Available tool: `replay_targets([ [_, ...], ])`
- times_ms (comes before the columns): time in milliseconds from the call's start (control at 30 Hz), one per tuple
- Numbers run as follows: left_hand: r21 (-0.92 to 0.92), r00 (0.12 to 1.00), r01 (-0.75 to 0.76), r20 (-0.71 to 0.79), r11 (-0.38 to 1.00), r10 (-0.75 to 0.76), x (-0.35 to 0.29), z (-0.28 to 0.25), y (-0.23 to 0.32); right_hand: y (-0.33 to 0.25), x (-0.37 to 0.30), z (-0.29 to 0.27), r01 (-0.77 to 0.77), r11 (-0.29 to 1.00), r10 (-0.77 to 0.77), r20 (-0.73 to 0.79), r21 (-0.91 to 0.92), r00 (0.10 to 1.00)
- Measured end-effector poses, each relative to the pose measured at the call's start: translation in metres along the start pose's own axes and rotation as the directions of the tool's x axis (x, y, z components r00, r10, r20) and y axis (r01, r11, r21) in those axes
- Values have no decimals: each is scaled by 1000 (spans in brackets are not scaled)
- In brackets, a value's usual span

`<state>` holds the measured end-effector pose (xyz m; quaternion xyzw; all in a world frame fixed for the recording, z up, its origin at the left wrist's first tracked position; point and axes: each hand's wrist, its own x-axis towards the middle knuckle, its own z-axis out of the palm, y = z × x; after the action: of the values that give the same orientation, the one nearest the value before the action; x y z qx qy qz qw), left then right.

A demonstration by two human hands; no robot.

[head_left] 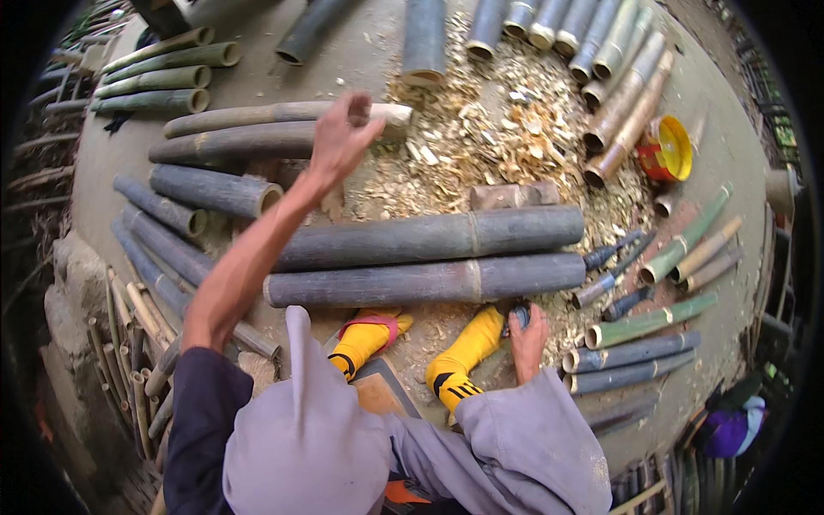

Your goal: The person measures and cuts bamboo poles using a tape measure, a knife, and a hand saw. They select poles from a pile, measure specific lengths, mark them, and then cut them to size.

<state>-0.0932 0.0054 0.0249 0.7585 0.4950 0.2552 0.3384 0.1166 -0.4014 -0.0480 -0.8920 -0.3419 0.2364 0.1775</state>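
My left hand point(343, 137) is raised over the far end of two dark bamboo poles point(249, 140). Its fingers are curled and slightly blurred, with the thumb apart and nothing visible between them. Beside my right foot, my right hand point(530, 335) is closed around a small dark object point(519, 317), mostly hidden by the fingers; its kind cannot be made out. Two thick dark bamboo tubes lie side by side just beyond my feet, a farther tube point(438, 238) and a nearer tube point(429, 281). Neither hand touches them.
Pale wood shavings point(506, 129) cover the ground ahead. A short bamboo block point(515, 196) lies behind the thick tubes. Several bamboo tubes point(644, 319) lie at the right, with a red and yellow tin point(665, 148) beyond. More poles point(163, 79) lie far left.
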Motion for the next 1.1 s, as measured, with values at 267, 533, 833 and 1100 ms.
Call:
replay_targets([
  [267, -98, 902, 398, 224, 912, -370, 153, 104, -41, -12, -22, -38, -171, 948, 209, -117, 270, 971],
  [533, -636, 724, 681, 659, 362, -204, 101, 99, -7, -5, -25, -55, -295, 663, 371, 41, 688, 928],
  [833, -406, 467, 853, 874, 329, -132, -142, 79, 111, -105, 4, -49, -179, 188, -59, 193, 966, 979],
  [1100, -222, 381, 877, 860, 425, -338, -177, 72, 75, -66, -41, -82, -429, 92, 10, 430, 898, 903],
])
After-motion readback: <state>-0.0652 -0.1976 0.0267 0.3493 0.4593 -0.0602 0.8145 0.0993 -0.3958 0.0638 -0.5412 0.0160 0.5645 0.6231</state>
